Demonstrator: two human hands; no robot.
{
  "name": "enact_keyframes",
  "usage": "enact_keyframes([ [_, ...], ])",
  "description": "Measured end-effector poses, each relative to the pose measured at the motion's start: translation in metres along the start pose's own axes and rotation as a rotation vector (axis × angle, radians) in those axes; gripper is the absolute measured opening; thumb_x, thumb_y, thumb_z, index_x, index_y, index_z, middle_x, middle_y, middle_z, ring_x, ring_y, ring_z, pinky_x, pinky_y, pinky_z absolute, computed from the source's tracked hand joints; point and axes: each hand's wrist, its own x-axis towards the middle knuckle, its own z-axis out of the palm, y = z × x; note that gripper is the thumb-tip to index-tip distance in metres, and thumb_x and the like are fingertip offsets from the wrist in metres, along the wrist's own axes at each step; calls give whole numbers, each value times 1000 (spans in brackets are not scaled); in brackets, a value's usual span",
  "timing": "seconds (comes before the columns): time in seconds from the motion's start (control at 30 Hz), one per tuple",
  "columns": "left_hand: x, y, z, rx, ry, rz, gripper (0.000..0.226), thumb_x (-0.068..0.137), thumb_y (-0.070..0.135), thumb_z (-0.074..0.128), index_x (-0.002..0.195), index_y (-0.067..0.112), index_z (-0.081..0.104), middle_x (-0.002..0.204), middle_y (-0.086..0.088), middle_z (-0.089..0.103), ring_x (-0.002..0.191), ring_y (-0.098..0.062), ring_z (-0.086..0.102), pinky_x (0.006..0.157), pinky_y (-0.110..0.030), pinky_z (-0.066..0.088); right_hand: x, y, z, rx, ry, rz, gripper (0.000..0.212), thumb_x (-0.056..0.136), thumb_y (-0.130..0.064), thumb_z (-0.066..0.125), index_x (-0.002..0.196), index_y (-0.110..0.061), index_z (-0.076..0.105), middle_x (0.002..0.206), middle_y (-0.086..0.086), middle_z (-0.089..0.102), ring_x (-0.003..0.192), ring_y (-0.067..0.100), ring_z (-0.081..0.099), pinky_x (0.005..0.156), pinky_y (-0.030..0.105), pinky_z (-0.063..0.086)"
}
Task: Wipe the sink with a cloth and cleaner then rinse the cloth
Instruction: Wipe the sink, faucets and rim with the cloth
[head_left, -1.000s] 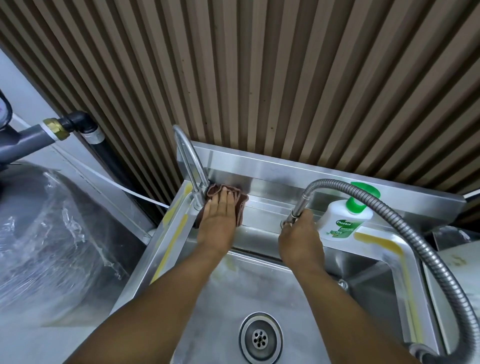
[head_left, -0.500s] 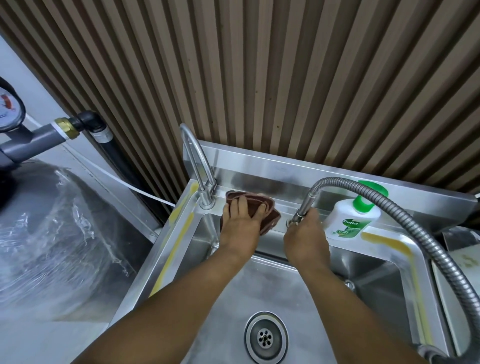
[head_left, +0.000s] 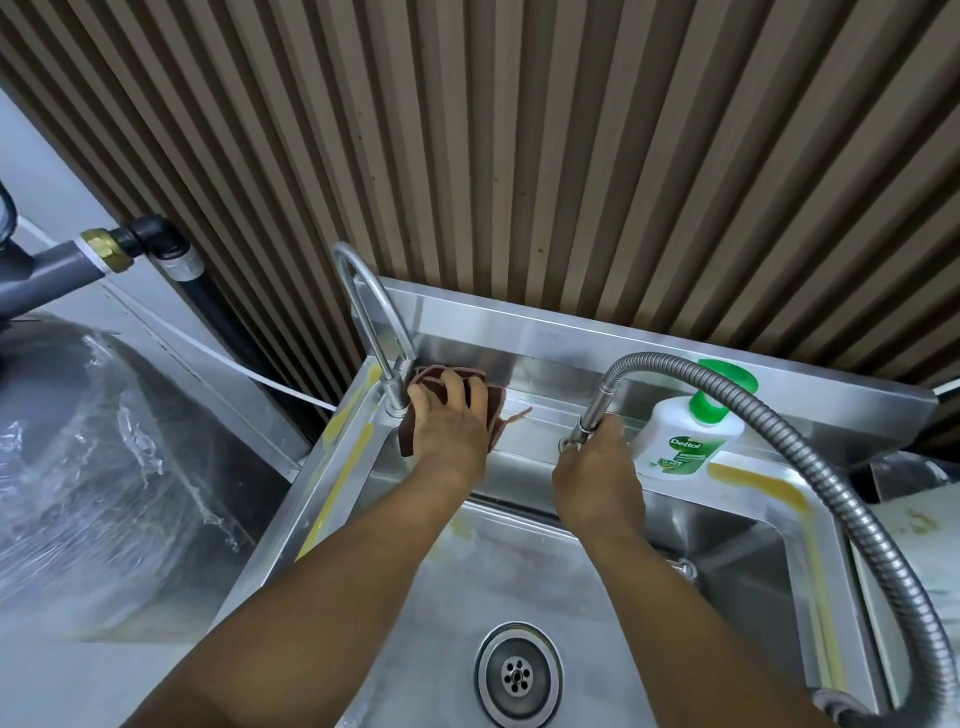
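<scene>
The left grip lies flat on the brown cloth, fingers straight and spread, and pushes it down on the back ledge of the sink. This is in the middle of the frame. A flat hand lets the cloth rub a wide patch at once. The cloth touches the bottom of the tall bent tap, so I think the corner around the tap is being wiped.

The right grip looks curled around the bottom of the bendy metal hose, right of the middle. I think it holds the hose steady or out of the way. Its fingertips are mostly hidden.

The cleaner bottle, white with a green top, stands on the ledge just beside the right grip.

The ledge is narrow. The steel back wall is behind it and the deep bowl drops off in front. The cloth can slide right along the ledge, but the hose blocks the way soon. To the left, the tap stops it. The bowl with the drain at the bottom has lots of open room. Yellow marks sit on the rim, so I think wiping is not done.
</scene>
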Motion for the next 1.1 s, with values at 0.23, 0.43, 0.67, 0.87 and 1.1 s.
enact_keyframes([
  [0.23, -5, 3, 17, -46, 40, 8, 92, 89, 24, 60, 155, 12, -3, 155, -30, 15, 139, -55, 24, 115, -69, 2, -1, -1, -1, -8, 0, -7, 14, 102, -20, 44, 115, -17, 41, 117, 11, 57, 105, 40, 59, 73, 37, 34],
  [0.43, 5, -3, 21, -209, 61, 33, 97, 83, 12, 67, 153, 17, 0, 159, -35, -1, 145, -60, 5, 117, -64, -12, 0, 0, 0, -10, -1, -5, 14, 102, -20, 45, 115, -18, 41, 116, 10, 57, 104, 40, 59, 73, 37, 35],
  [0.67, -7, 11, 44, -233, 211, 397, 90, 86, -3, 50, 160, 10, 0, 166, -21, -4, 152, -46, 1, 122, -48, -7, 2, 1, 4, 21, 12, -4, 10, 99, -19, 46, 108, -19, 41, 115, 11, 58, 103, 39, 59, 76, 40, 41],
  [0.87, 0, -5, 54, -215, 269, 514, 83, 89, 0, 46, 161, 15, 5, 169, -9, 0, 155, -32, 4, 124, -41, -2, 4, 2, 4, 9, 5, 4, 11, 99, -24, 47, 108, -20, 42, 114, 11, 61, 101, 39, 60, 76, 40, 41],
  [1.1, -7, -2, 53, -302, 249, 154, 86, 89, -7, 47, 158, 1, -4, 165, -25, -3, 153, -41, -3, 123, -48, -3, 3, 2, 4, 24, 0, 1, 11, 99, -22, 48, 108, -20, 41, 112, 9, 60, 99, 39, 59, 76, 40, 42],
])
